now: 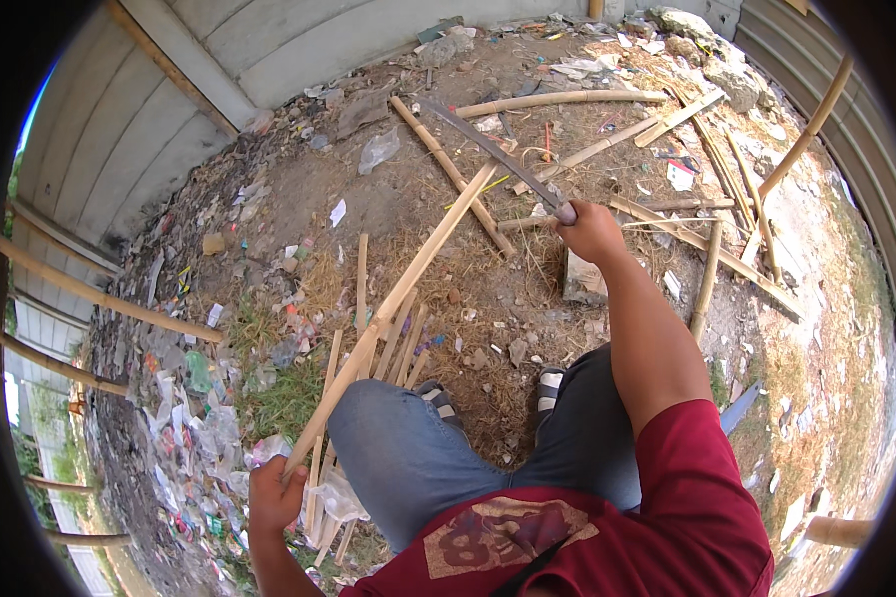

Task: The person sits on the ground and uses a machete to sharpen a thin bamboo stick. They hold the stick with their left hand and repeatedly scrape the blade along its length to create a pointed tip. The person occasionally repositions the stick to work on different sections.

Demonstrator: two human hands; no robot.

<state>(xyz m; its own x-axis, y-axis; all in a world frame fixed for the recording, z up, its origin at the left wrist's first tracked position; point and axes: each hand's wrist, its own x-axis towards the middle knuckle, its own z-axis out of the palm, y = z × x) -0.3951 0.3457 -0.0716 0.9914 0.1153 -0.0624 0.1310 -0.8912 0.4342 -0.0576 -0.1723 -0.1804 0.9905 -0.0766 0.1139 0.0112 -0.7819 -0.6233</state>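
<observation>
My right hand (pixel 589 231) is closed around the handle of a machete (pixel 533 182), its long dark blade slanting up and left. In my left hand (pixel 276 497), near the lower left, is the near end of a long split bamboo strip (pixel 392 303). The strip slants up and right past my left knee. Its far end meets the machete blade in the picture; I cannot tell whether they touch. More bamboo strips (pixel 404 343) lie on the ground beside my left leg, partly hidden by it.
Bamboo poles (pixel 562 100) and split pieces (pixel 679 117) lie ahead and right. A concrete block (pixel 583 279) sits below my right hand. Plastic litter (pixel 209 438) covers the left ground. A saw-like blade (pixel 742 408) lies right of my hip. Concrete wall panels (pixel 299 60) stand behind.
</observation>
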